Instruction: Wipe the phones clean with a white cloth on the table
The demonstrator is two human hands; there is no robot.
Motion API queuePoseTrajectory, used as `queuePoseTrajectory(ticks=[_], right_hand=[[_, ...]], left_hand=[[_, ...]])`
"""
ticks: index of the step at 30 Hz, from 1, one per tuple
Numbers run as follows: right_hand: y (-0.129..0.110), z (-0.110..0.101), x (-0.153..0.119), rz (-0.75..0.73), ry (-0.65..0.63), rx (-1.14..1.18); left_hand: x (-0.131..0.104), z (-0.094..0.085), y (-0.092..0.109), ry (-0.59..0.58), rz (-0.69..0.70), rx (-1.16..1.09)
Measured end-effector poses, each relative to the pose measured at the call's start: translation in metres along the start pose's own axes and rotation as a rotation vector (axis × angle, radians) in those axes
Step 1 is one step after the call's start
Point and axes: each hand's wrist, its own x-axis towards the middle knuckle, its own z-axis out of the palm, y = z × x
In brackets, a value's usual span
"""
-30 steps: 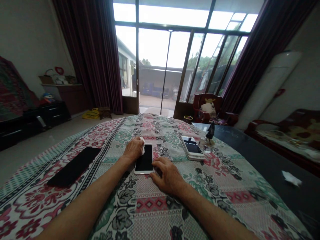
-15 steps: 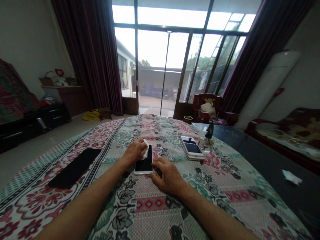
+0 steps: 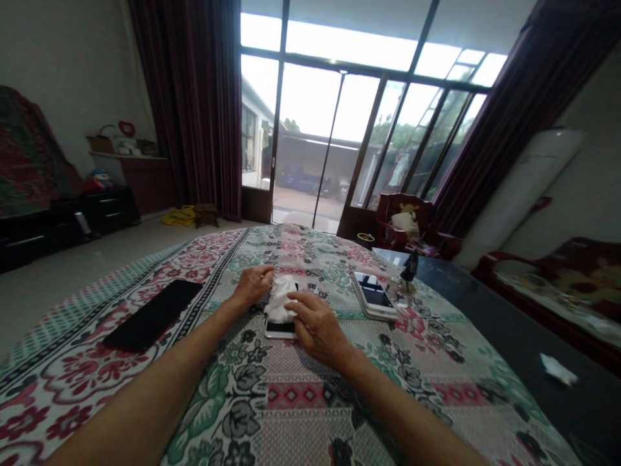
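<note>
A white tissue [image 3: 280,304] lies spread and crumpled over a white-framed smartphone [image 3: 277,334] with a dark screen, flat on the tablecloth. My left hand [image 3: 255,285] is closed at the tissue's upper left edge, its fingertips pinched together. From the right, my right hand [image 3: 321,325] has its fingers on the tissue's right side, with the thumb low by the phone's right edge. Most of the phone's screen is hidden under tissue and fingers. Left of my left forearm rests a larger black phone [image 3: 154,316].
A white phone [image 3: 373,292] lies stacked on another one to the right, near a small dark figurine [image 3: 409,266]. A flowered tablecloth [image 3: 301,421] covers the table. Another crumpled tissue [image 3: 557,369] lies on the dark surface at far right. Wooden chairs stand beyond.
The tissue, bunched in my left hand before, is now spread wider over the phone. My right hand has moved from the phone's edge onto the tissue. The view has tilted slightly.
</note>
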Motion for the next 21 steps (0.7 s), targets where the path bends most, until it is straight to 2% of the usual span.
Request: queuePoseTrajectory(ticks=[3, 6, 9, 14, 17, 21], right_hand=[[-0.003, 0.01, 0.017, -0.031, -0.144, -0.085], [-0.001, 0.02, 0.028, 0.009, -0.205, -0.114], [0.01, 0.025, 0.032, 0.068, -0.203, -0.129], [0.042, 0.027, 0.028, 0.2, -0.113, -0.126], [0.046, 0.025, 0.024, 0.159, -0.104, -0.094], [0.024, 0.021, 0.025, 0.029, -0.216, -0.057]], left_hand=[[0.0, 0.005, -0.007, 0.045, -0.004, 0.047], [0.0, 0.009, -0.011, 0.031, -0.027, 0.072], [-0.001, 0.012, -0.013, 0.006, -0.026, 0.065], [0.0, 0.012, -0.016, -0.047, -0.013, 0.026], [0.002, 0.01, -0.021, -0.081, -0.018, -0.02], [0.005, 0.009, -0.028, -0.152, -0.034, -0.109]])
